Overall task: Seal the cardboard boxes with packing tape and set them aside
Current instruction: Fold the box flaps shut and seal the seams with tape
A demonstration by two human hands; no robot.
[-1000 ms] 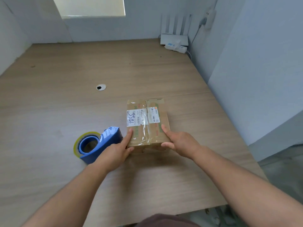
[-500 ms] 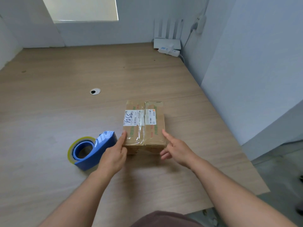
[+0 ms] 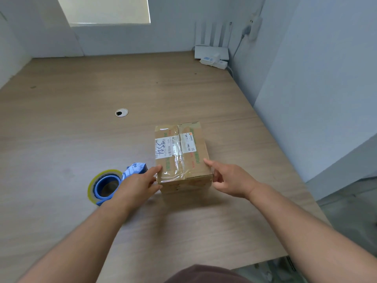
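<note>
A small cardboard box (image 3: 181,152) lies on the wooden table (image 3: 81,139), its top seam covered by clear tape over white labels. My left hand (image 3: 138,184) touches the box's near left corner with thumb and fingers extended. My right hand (image 3: 228,180) is at the near right corner, index finger pointing along the right edge, the other fingers loosely curled beside the box's side. A blue tape dispenser (image 3: 114,183) holding a yellowish roll lies on the table just left of my left hand, partly hidden behind it.
A round cable grommet (image 3: 121,112) sits in the tabletop beyond the box. A white router with antennas (image 3: 211,52) and a power strip (image 3: 214,63) stand at the far right corner by the wall. The table's right edge runs close to the box's right.
My hands have slid from gripping the box's near end to lightly touching its near corners. The right hand has opened and moved a little off the box.
</note>
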